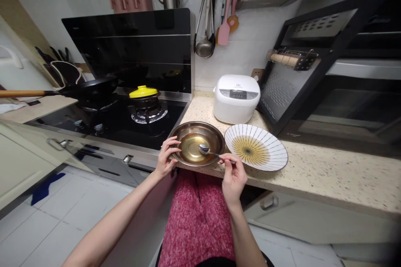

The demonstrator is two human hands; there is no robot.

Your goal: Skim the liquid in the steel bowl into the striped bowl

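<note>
A round metal basin [216, 133] sits at the counter's front edge, with a shallow pool of yellowish liquid in it. My left hand [166, 158] grips its left rim, fingers over the edge; the thumb is mostly out of sight. Pinched by its handle in my right hand [234, 177] is a metal spoon [205, 149], its bowl over the liquid; I cannot tell whether it dips in. Just right of the basin lies a white plate [277, 150] with dark radiating lines, and yellow liquid covers its middle.
Behind the plate stands a white rice cooker [236, 106]. Left is a black gas stove [122, 127] with a small yellow-lidded pot [143, 91] and a wok [94, 87], its wooden handle pointing left. A dark rack with an oven [344, 104] bounds the right. Utensils hang on the wall.
</note>
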